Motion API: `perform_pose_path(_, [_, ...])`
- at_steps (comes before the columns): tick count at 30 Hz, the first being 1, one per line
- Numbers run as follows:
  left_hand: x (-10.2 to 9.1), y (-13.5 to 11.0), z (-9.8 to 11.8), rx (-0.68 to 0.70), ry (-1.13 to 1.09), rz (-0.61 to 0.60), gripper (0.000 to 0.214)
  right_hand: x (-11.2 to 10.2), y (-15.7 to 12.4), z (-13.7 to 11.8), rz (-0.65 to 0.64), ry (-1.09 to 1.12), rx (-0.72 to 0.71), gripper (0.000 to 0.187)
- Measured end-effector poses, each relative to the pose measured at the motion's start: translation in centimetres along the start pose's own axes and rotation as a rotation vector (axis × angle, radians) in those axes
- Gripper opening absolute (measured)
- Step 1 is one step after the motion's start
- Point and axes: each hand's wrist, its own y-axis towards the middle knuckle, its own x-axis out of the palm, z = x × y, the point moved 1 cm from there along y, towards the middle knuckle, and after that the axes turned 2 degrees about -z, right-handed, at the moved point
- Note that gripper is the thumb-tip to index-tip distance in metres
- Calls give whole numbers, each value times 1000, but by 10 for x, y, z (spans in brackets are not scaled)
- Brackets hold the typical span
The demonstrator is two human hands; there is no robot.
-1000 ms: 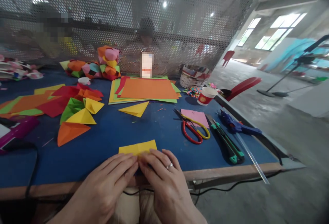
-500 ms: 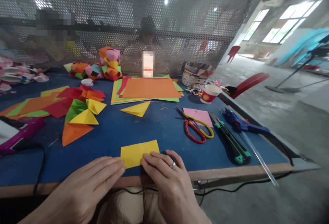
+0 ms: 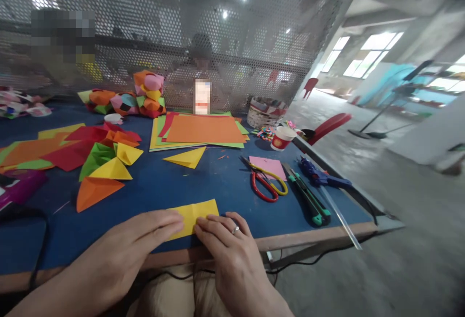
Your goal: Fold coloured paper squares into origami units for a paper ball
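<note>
A folded yellow paper rectangle point(image 3: 191, 216) lies at the table's front edge, a crease running across its middle. My left hand point(image 3: 138, 242) lies over its left end, fingers straight and close together, covering that corner. My right hand point(image 3: 228, 244), with a ring on one finger, rests flat on its lower right part, fingertips pressing the paper. Beyond my hands lies a folded yellow paper triangle point(image 3: 187, 157). Folded yellow point(image 3: 113, 169), green point(image 3: 95, 158) and orange point(image 3: 96, 192) paper pieces sit to the left.
Scissors point(image 3: 263, 188) overlap a pink paper square point(image 3: 278, 166), with a utility knife point(image 3: 308, 198) and a blue glue gun point(image 3: 319, 175) beside them. A stack of coloured paper point(image 3: 205, 130), a paper cup point(image 3: 281, 140) and a woven basket point(image 3: 267, 112) stand farther back. A mesh screen point(image 3: 225, 40) closes off the back.
My left hand has slid rightward onto the yellow paper, covering more of its left end. My right hand keeps its place on the paper. The camera view has shifted slightly right.
</note>
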Motion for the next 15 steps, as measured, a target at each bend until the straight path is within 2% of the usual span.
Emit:
perform_pose_path(3, [3, 19, -7, 32, -63, -4, 60, -12, 6, 3, -27, 7, 8, 51])
perform_pose_path(5, [7, 23, -11, 29, -106, -19, 60, -27, 13, 17, -61, -60, 62, 44])
perform_pose_path(9, [19, 13, -17, -28, -202, 2, 65, -60, 26, 65, 10, -330, 409, 35])
perform_pose_path(12, [27, 7, -20, -25, -262, 7, 65, -72, 34, 97, -15, -403, 567, 26])
perform_pose_path(15, [29, 7, -21, -38, -278, 18, 63, -76, 43, 114, -46, -411, 654, 27])
